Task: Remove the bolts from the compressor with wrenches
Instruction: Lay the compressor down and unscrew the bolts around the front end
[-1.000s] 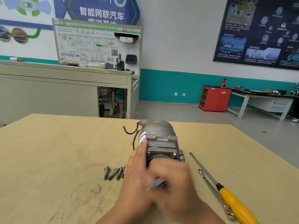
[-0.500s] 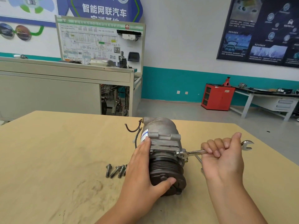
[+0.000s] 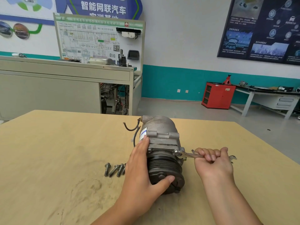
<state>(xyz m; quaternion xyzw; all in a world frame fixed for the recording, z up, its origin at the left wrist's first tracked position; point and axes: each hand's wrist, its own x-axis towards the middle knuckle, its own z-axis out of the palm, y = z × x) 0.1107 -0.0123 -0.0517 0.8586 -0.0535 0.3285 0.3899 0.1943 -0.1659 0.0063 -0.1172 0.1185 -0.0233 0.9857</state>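
The grey compressor (image 3: 162,137) lies on the wooden table (image 3: 48,151), its black pulley (image 3: 164,168) facing me. My left hand (image 3: 141,174) holds it, fingers along its left side and thumb across the pulley face. My right hand (image 3: 212,163) grips a silver wrench (image 3: 186,154) in a fist to the right of the compressor. The wrench's jaw sits on a bolt (image 3: 176,151) at the right of the flange. Another bolt head (image 3: 149,149) shows at the flange's left. Several removed bolts (image 3: 114,169) lie left of my left hand.
Black wires (image 3: 129,127) stick out at the compressor's far left end. Beyond the table stand a grey workbench with a wiring board (image 3: 97,38), a red cabinet (image 3: 217,95) and a white side table (image 3: 267,98).
A second ago my right hand was a blur in front of the pulley. It moved right and set the wrench on the flange bolt, then swung the handle slightly toward me. My left hand stayed.
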